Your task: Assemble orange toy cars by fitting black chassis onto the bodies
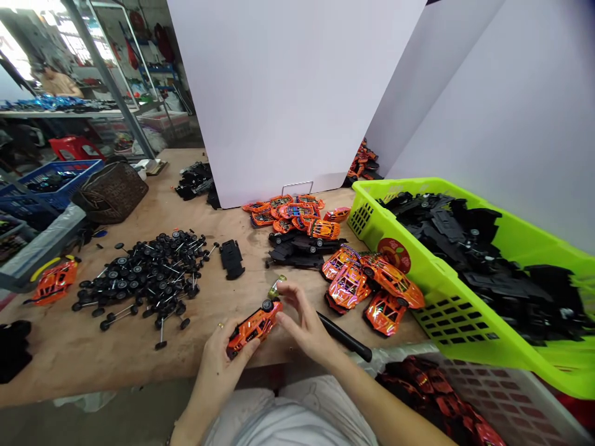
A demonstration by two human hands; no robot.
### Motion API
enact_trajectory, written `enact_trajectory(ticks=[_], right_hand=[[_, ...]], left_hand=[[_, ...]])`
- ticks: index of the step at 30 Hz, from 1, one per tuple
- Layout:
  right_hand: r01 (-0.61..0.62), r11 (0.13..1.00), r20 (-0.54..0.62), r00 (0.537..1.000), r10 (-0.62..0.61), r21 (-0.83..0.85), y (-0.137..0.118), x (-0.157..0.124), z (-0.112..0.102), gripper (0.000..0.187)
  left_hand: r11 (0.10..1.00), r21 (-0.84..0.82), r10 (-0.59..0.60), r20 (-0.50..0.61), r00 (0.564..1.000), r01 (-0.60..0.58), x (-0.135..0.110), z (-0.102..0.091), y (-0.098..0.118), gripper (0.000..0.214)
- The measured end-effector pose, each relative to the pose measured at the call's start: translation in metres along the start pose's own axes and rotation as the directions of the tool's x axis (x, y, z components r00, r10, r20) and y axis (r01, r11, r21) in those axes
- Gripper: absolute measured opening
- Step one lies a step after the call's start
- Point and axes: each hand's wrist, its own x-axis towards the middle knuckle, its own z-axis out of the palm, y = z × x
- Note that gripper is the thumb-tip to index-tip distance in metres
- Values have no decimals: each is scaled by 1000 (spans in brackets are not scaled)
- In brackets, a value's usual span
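Observation:
An orange toy car (pixel 255 329) is tilted on its side above the table's front edge. My left hand (pixel 225 359) is closed around its rear half. With thumb and fingers, my right hand (pixel 304 325) grips the other end, by a black wheel. Under my right hand lies a hammer with a black handle (pixel 346 339) and a translucent yellow-green head. Just beyond, a black car chassis (pixel 231 259) rests flat on the table. Finished-looking orange cars (pixel 346 288) are heaped to the right of my hands. Further back are orange car bodies (pixel 297 212) and stacked black chassis (pixel 297 249).
A pile of wheel axles (pixel 144 279) spreads over the table's left. At right stands a lime-green basket (pixel 446 297) of black chassis, above a grey crate (pixel 506 396) with red cars. A white board (pixel 297 93) rises behind. A person (pixel 60 80) sits in the far left background.

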Motion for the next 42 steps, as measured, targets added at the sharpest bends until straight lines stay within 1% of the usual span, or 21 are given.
enact_trajectory(ticks=[1,2,3,4,5,7,10,13,14,16,17,19,22,27,29,32,34,37,39,41,42], right_hand=[[50,991,78,996,-41,-126,-2,3,-2,53],[85,971,165,985,-48,-225,-3,6,-4,54],[102,950,242,970,-29,-296,-2,10,-4,49],[108,933,291,957,-4,-343,-1,13,-3,40],[106,922,309,951,15,-373,1,16,-3,31],[97,913,289,957,23,-396,4,19,-1,23],[97,916,291,957,21,-388,4,21,-2,32],[152,922,380,925,-6,-357,-3,26,-6,45],[171,922,420,907,-9,-348,-6,29,-7,45],[186,914,472,882,8,-362,-10,31,-8,35],[184,907,473,881,19,-378,-10,32,-7,27],[178,898,440,898,19,-403,-9,29,-5,18],[190,898,391,920,-21,-397,-5,22,-4,19],[195,907,374,926,-45,-374,1,14,-6,23],[190,907,371,928,-41,-376,2,13,-8,24],[197,902,394,919,-32,-385,-1,14,-8,25],[228,890,440,897,-35,-394,-5,15,-7,26],[263,870,472,881,-40,-417,-10,18,-7,19],[244,869,445,895,-31,-431,-10,20,-7,15],[196,888,392,920,-20,-415,-7,18,-5,19],[151,915,353,936,-10,-374,-3,16,-1,23]], left_hand=[[999,30,15,24,1000,-16,0,-1,-3,26],[998,52,24,40,999,-26,1,0,-6,25],[998,62,26,37,999,-28,1,1,-9,25],[998,56,20,16,1000,-21,1,3,-11,26],[999,37,9,-18,1000,-9,1,6,-14,28],[999,-31,-25,-93,995,23,-1,12,-18,28],[991,-125,-59,-146,987,41,-2,18,-21,25],[992,-129,-36,-149,988,16,-2,19,-21,25],[993,-118,-23,-150,988,5,-2,19,-22,24],[995,-104,-7,-151,988,-9,-2,18,-22,22],[995,-101,-6,-152,988,-9,-3,18,-22,22],[995,-97,-11,-150,989,-4,-5,19,-22,20],[997,-74,-3,-172,985,-10,-8,22,-21,17],[997,-81,-31,-202,979,15,-11,25,-21,20],[996,-92,-39,-233,972,18,-12,27,-21,22],[995,-96,-10,-269,963,-17,-12,29,-22,18],[995,-93,12,-268,963,-38,-12,30,-24,14],[996,-58,53,-267,962,-71,-10,27,-26,11],[996,-36,72,-260,963,-84,-8,25,-26,11],[996,-58,54,-273,961,-73,-6,25,-24,14],[993,-99,28,-303,953,-61,-6,25,-22,19]])
